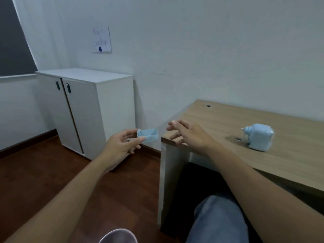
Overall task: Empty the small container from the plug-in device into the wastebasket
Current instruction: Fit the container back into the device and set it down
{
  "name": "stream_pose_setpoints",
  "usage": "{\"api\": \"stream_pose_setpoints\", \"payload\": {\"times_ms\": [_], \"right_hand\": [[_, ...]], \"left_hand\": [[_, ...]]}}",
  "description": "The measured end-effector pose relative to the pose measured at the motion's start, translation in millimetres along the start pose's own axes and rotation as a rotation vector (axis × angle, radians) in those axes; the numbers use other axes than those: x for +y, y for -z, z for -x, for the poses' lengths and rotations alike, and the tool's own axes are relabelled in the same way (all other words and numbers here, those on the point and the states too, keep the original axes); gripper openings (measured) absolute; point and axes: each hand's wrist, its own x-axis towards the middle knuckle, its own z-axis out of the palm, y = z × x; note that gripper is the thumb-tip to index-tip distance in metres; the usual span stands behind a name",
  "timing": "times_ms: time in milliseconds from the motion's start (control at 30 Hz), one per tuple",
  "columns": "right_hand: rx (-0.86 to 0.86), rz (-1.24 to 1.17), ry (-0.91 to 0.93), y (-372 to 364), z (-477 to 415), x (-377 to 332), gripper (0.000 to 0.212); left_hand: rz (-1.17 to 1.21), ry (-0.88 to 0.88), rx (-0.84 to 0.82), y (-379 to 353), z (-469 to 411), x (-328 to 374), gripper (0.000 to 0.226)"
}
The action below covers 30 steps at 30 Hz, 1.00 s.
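Left hand of ours is pinching the small blue container off the bench's left corner.
We are spreading our right hand, fingers loose and empty, over that corner; the plug-in device is lying mid-bench, the wastebasket rim showing below.
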Motion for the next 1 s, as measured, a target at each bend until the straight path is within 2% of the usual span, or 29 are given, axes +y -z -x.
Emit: {"api": "stream_pose_setpoints", "payload": {"times_ms": [133, 267, 333, 400, 467, 633, 700, 767, 867, 933, 1000], "right_hand": [[0.139, 0.152, 0.083, 76, 8, -10, 0.037], [0.265, 0.385, 0.109, 141, 21, -6, 0.036], [0.316, 0.523, 0.119, 172, 24, 8, 0.039], [0.327, 0.61, 0.076, 199, 30, 21, 0.05], [0.315, 0.633, 0.015, 222, 37, 34, 0.07], [0.225, 0.507, -0.094, 266, 49, 70, 0.11], [0.172, 0.429, -0.162, 280, 51, 92, 0.117], [0.144, 0.403, -0.198, 288, 53, 114, 0.108], [0.161, 0.374, -0.159, 297, 53, 146, 0.074], [0.21, 0.32, -0.131, 303, 49, 163, 0.068], [0.266, 0.29, -0.095, 307, 41, 174, 0.069]], "left_hand": [[-0.019, -0.059, -0.063, -39, -22, 33, 0.044], [-0.036, -0.089, -0.144, -87, -47, 49, 0.023], [-0.036, -0.087, -0.176, -114, -60, 51, 0.026], [-0.032, -0.065, -0.218, -142, -72, 50, 0.036], [-0.048, -0.048, -0.268, -171, -82, 48, 0.04], [-0.03, 0.0, -0.357, -230, -99, 39, 0.03], [0.005, 0.004, -0.376, -251, -107, 32, 0.039], [0.032, -0.009, -0.366, -265, -115, 26, 0.049], [0.05, -0.004, -0.371, -285, -132, 23, 0.061], [0.038, -0.003, -0.394, -300, -143, 21, 0.063], [0.006, -0.004, -0.381, -314, -154, 21, 0.05]]}}
